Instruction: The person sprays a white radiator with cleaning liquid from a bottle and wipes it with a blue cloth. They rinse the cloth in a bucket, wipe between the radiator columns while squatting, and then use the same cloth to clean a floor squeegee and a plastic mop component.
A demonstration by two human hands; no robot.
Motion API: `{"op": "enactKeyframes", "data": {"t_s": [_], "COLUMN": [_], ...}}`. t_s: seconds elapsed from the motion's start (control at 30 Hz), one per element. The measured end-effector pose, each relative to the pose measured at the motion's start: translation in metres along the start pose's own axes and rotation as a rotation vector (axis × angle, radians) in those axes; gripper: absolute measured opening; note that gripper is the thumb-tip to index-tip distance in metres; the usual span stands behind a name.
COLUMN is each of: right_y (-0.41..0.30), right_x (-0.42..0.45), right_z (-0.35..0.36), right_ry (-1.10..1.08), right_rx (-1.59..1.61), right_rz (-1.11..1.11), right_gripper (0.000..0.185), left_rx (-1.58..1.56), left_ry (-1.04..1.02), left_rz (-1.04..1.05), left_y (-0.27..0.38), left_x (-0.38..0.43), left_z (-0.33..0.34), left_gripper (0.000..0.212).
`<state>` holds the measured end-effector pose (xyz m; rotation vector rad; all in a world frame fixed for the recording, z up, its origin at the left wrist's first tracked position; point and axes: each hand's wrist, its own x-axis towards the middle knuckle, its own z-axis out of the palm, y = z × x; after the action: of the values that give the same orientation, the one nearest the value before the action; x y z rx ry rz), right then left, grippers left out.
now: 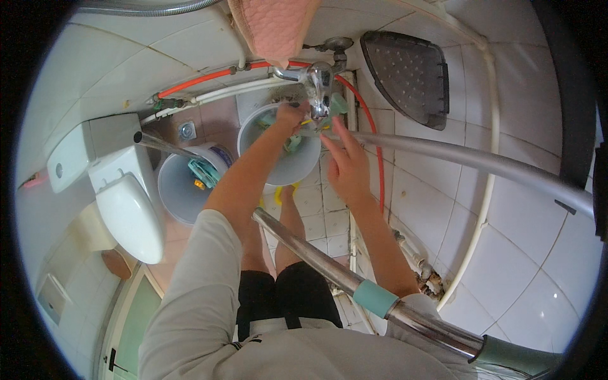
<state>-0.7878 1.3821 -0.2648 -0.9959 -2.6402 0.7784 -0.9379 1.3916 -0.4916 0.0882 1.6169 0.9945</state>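
My left hand (290,116) is at the left side of the chrome faucet (320,88), above a white bucket (294,166); its fingers are partly hidden, so its grip is unclear. My right hand (350,166) is to the right of the bucket, fingers apart, fingertips close to a grey metal pole (456,154) that reaches over the bucket. Green and yellow parts (292,142) show inside the bucket. A steel pole with a green band (375,298) slants across my body. A second white bucket (183,190) contains a teal mop head (204,173) on a metal handle.
A white toilet (130,218) stands at the left, near a floor drain (187,130). A red hose (375,142) runs down the tiled wall. A dark corner shelf (411,78) and a pink cloth (275,28) are near the faucet. Pipes line the right wall.
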Motion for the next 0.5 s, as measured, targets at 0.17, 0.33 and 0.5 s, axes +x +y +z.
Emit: {"op": "enactKeyframes", "data": {"t_s": [0.17,0.33,0.5], "right_y": [0.010,0.002,-0.002], "right_x": [-0.062,-0.124,-0.197], "right_z": [0.014,0.014,0.014], "right_ry": [0.050,0.014,0.130], "right_rx": [0.071,0.203,0.398], "right_rz": [0.066,0.266,0.463], "right_gripper": [0.046,0.040,0.027], "left_rx": [0.080,0.024,-0.145], "left_ry": [0.075,0.254,0.050], "left_rz": [-0.099,0.050,-0.156], "left_y": [0.030,0.033,0.067], "left_x": [-0.027,-0.047,-0.083], "left_z": [-0.014,-0.023,-0.048], "left_gripper": [0.056,0.054,0.045]}}
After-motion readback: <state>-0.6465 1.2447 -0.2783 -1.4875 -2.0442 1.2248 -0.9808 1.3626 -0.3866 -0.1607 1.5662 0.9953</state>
